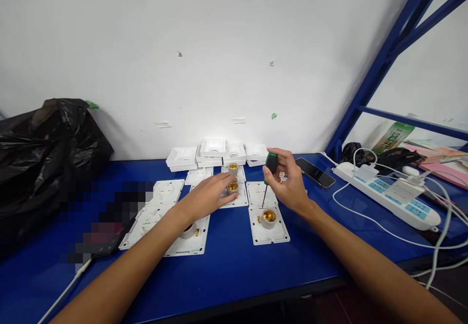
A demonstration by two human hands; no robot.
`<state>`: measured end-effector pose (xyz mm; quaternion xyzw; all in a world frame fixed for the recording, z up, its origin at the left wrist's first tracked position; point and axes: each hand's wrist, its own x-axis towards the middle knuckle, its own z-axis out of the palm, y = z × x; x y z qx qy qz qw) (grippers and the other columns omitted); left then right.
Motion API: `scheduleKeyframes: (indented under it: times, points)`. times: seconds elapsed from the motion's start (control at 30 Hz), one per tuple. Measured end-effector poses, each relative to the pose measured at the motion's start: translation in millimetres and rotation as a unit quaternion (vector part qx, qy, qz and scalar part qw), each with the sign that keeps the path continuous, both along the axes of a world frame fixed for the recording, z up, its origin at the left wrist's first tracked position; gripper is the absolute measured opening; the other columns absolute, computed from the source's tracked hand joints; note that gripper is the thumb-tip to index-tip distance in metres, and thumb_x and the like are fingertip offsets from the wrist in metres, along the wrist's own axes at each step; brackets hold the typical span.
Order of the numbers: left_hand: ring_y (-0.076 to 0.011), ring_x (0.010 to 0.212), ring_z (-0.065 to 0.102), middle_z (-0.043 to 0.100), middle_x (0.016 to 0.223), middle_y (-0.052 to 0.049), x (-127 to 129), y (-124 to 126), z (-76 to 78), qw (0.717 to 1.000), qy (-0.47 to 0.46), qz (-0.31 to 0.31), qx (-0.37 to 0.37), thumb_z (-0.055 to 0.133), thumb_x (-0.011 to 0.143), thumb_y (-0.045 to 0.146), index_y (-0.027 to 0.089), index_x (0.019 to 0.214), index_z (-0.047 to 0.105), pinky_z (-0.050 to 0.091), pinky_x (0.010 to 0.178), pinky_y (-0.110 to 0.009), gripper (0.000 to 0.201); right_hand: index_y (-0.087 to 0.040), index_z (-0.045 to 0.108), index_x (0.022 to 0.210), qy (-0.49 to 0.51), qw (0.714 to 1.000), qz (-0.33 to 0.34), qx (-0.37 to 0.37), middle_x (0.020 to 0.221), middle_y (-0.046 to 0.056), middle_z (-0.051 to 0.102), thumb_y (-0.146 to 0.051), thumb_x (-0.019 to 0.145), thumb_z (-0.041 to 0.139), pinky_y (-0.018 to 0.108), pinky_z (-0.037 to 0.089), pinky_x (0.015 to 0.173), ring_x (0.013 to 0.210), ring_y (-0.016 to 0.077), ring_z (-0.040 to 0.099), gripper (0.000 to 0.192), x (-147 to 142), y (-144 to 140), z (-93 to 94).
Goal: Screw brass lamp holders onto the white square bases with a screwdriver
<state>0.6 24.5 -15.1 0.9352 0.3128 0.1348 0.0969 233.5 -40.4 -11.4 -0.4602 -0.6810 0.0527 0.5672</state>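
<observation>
My right hand is closed around a screwdriver with a green and black handle. Its thin shaft points down, the tip at the back edge of a white square plate. On that plate stands a round lamp socket with a brass-coloured inside and small brass terminals. Further left, my left hand has its thumb and fingers around another lamp socket on a second white plate. Under my left forearm a third socket is partly hidden.
White square boxes stand along the wall. More white plates lie at left, near a black plastic bag. To the right are a phone, a white power strip with trailing cables and a blue metal frame.
</observation>
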Motion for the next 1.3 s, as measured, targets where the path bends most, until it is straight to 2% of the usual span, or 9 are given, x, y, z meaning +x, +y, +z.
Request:
scheduleKeyframes:
  times: [0.13,0.27,0.53,0.8,0.9,1.03,1.17,1.3]
  points:
    - [-0.0285,0.113,0.065,0.064,0.132,-0.011,0,0,-1.5,1.0,0.001,0.001,-0.003,0.044,0.102,0.053,0.022,0.124,0.059,0.052,0.093,-0.041,0.041,-0.027,0.052,0.127,-0.059,0.998,0.013,-0.008,0.07,-0.006,0.048,-0.026,0.09,0.064,0.028,0.039,0.054,0.055,0.01,0.041,0.039,-1,-1,-0.9]
    - [-0.0282,0.113,0.064,0.065,0.129,-0.011,0,0,-1.7,1.0,0.001,-0.011,0.003,0.037,0.104,0.054,0.022,0.125,0.058,0.051,0.094,-0.041,0.043,-0.027,0.052,0.127,-0.076,0.995,0.042,-0.04,0.068,-0.007,0.047,-0.028,0.09,0.064,0.027,0.039,0.054,0.054,0.01,0.043,0.038,-2,-1,-0.6]
    - [-0.028,0.116,0.064,0.064,0.133,-0.01,1,-6,5.3,0.999,-0.051,0.007,-0.009,0.033,0.106,0.053,0.023,0.131,0.054,0.051,0.094,-0.041,0.044,-0.027,0.051,0.125,-0.041,0.993,0.076,-0.079,0.066,-0.007,0.052,-0.035,0.091,0.065,0.028,0.038,0.051,0.051,0.0098,0.044,0.037,-5,-1,0.4]
    - [-0.0259,0.101,0.067,0.067,0.122,-0.009,2,-11,11.3,0.993,-0.1,0.065,0.009,0.036,0.106,0.052,0.022,0.128,0.053,0.052,0.084,-0.039,0.042,-0.026,0.052,0.121,0.028,0.983,0.128,-0.13,0.065,-0.007,0.058,-0.036,0.086,0.073,0.028,0.041,0.051,0.055,0.0114,0.053,0.042,-14,-5,1.6]
    - [-0.0251,0.095,0.067,0.068,0.116,-0.007,2,-11,11.1,0.991,-0.107,0.075,0.017,0.038,0.106,0.051,0.022,0.125,0.053,0.052,0.08,-0.038,0.038,-0.026,0.05,0.116,0.066,0.977,0.139,-0.146,0.069,-0.005,0.066,-0.037,0.082,0.078,0.029,0.044,0.051,0.054,0.0116,0.056,0.045,-19,-6,0.4]
    - [-0.0244,0.092,0.067,0.068,0.114,-0.007,2,-11,11.5,0.99,-0.117,0.082,0.018,0.038,0.105,0.051,0.023,0.122,0.053,0.052,0.079,-0.039,0.036,-0.027,0.045,0.107,0.098,0.975,0.14,-0.145,0.084,0.0,0.074,-0.035,0.08,0.08,0.031,0.048,0.055,0.06,0.0133,0.062,0.046,-22,-6,-0.7]
    - [-0.0251,0.094,0.067,0.067,0.117,-0.007,3,-12,11.9,0.992,-0.106,0.069,0.003,0.037,0.105,0.052,0.023,0.122,0.053,0.052,0.077,-0.039,0.037,-0.027,0.043,0.11,0.106,0.973,0.14,-0.151,0.086,0.0,0.073,-0.036,0.082,0.078,0.031,0.049,0.055,0.062,0.014,0.063,0.046,-20,-6,-1.4]
    - [-0.0255,0.102,0.066,0.064,0.123,-0.007,3,-11,10.4,0.995,-0.096,0.039,0.0,0.037,0.106,0.048,0.024,0.126,0.052,0.053,0.086,-0.04,0.035,-0.028,0.044,0.115,0.083,0.971,0.152,-0.164,0.089,0.001,0.073,-0.039,0.084,0.076,0.031,0.05,0.056,0.064,0.0142,0.063,0.046,-18,-5,-2.3]
